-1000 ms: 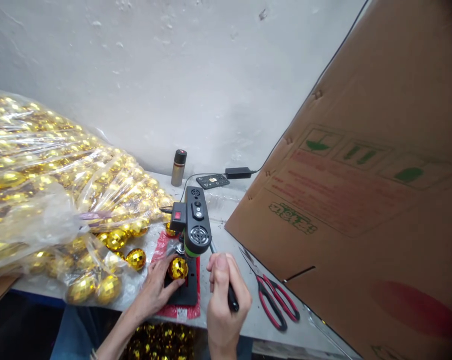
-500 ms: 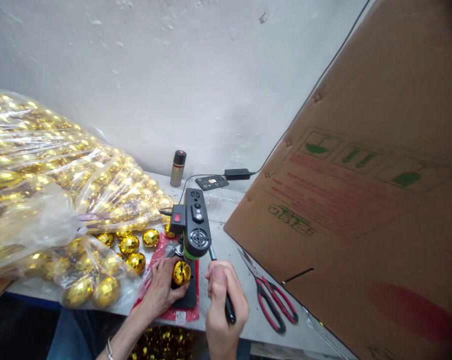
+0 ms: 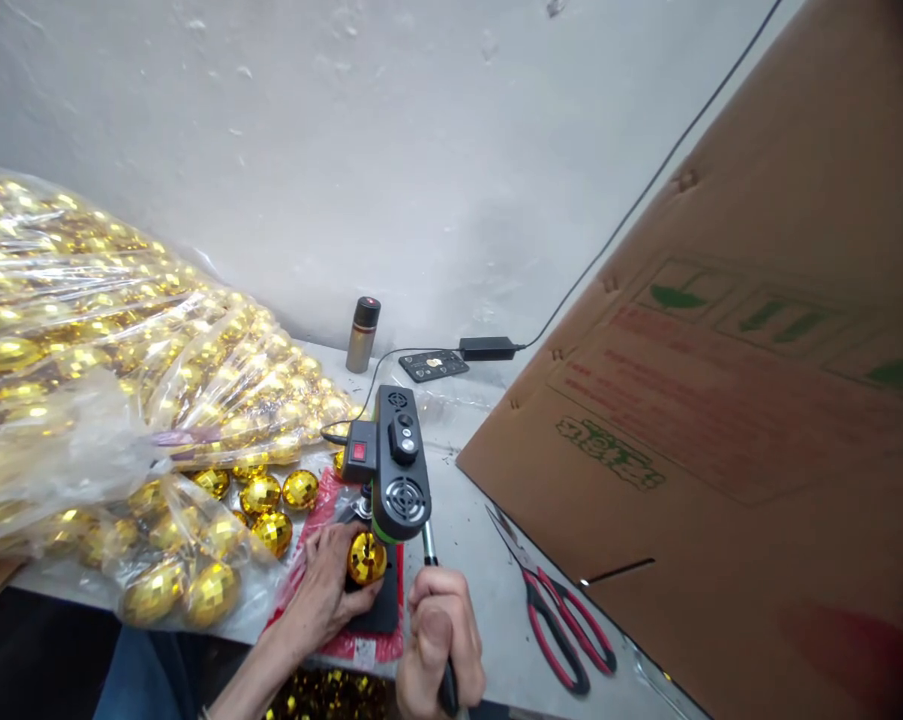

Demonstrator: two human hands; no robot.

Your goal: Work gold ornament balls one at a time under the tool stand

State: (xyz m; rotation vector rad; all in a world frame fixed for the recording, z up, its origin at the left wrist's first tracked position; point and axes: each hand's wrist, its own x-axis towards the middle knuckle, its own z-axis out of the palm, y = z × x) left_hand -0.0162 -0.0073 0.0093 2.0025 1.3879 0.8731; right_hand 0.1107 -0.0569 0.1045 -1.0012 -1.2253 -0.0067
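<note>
My left hand [image 3: 327, 580] is closed around a shiny gold faceted ball [image 3: 366, 558], holding it on the black base [image 3: 376, 617] of a small bench press machine [image 3: 402, 460]. The ball sits just below the machine's black head, which has round vents and a red switch on its side. My right hand [image 3: 441, 640] is wrapped around the black-gripped lever [image 3: 449, 690] on the machine's right side. Under the base lies a red plastic sheet [image 3: 365, 650]. Several loose gold balls [image 3: 271, 533] lie to the left of my left hand.
A large clear bag of gold balls [image 3: 121, 320] fills the left side. Red-and-black scissors [image 3: 563, 630] lie at right, beside a big cardboard box [image 3: 683, 400]. Behind the machine are a spray-can-like cylinder [image 3: 363, 335], a dark phone-shaped object [image 3: 434, 365] and a power adapter [image 3: 488, 348] with its cord.
My right hand has moved down and toward me with the lever's grip. The left hand still holds the gold ball under the head. The view has shifted slightly.
</note>
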